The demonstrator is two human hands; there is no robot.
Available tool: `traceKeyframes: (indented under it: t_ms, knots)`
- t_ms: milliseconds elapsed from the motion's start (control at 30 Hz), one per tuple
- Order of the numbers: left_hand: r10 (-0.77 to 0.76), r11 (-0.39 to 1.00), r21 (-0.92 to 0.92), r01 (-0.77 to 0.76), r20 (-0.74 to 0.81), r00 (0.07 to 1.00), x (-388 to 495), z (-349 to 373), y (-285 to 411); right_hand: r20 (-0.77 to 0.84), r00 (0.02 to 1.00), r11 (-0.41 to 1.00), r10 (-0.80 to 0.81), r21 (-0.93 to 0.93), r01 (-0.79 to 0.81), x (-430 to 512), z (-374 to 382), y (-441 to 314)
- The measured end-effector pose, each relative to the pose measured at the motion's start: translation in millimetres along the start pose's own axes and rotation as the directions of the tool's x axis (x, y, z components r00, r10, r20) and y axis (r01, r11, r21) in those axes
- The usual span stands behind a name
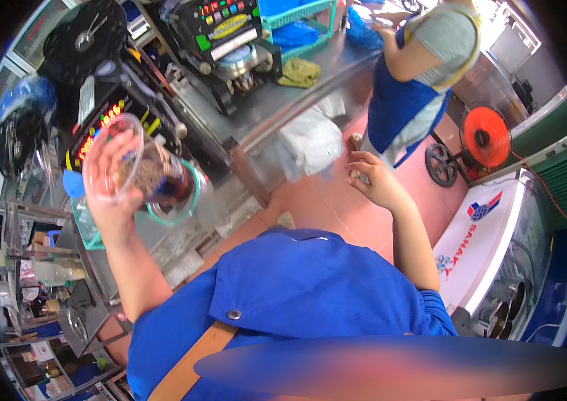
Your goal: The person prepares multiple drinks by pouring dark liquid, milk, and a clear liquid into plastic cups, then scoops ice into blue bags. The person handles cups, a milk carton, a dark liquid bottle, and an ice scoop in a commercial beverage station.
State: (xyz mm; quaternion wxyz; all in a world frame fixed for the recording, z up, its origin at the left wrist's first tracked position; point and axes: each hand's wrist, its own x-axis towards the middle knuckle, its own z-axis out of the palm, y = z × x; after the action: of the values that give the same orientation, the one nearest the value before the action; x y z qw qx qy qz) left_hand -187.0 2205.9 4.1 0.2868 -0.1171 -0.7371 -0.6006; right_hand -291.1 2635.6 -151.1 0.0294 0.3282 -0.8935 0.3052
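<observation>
My left hand (125, 200) is raised at the left, shut on a clear plastic cup (139, 135). The cup is tipped so its round rim faces me, and my fingers show through its wall. Brown matter appears beside the fingers; whether it lies in the cup or behind it I cannot tell. Just beyond the cup is a round container with a teal rim (194, 203). A black machine with a lit red display (108, 118) stands close behind the cup. My right hand (376, 180) hangs in the air over the tiled floor, fingers loosely apart, holding nothing.
Another cup-sealing machine (228, 30) stands on the metal counter (263, 113), beside a green cloth (299, 72) and teal basket (303, 20). A co-worker (408, 95) stands at the counter. White bags (311, 138) sit below. An orange fan (485, 136) and Sanaky freezer (479, 240) are at right.
</observation>
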Motion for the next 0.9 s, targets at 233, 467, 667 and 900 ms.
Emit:
traceKeyframes:
  t_ms: [233,467,667,900]
  knots:
    - [-0.053,0.998,-0.034,0.053,0.025,0.998,45,6,-30,0.047,0.992,0.993,0.119,0.021,-0.12,156,13,94]
    - [-0.271,0.962,0.003,0.274,-0.141,0.952,52,43,-43,-0.358,0.901,0.97,-0.244,-0.098,0.224,428,-27,142]
    - [-0.28,0.931,0.141,0.335,-0.31,0.908,70,82,-57,0.104,0.982,0.861,0.158,-0.502,-0.085,644,-13,191]
    - [-0.222,0.881,0.271,0.387,-0.487,0.845,78,122,-66,0.324,0.932,0.835,0.161,-0.548,0.046,642,20,179]
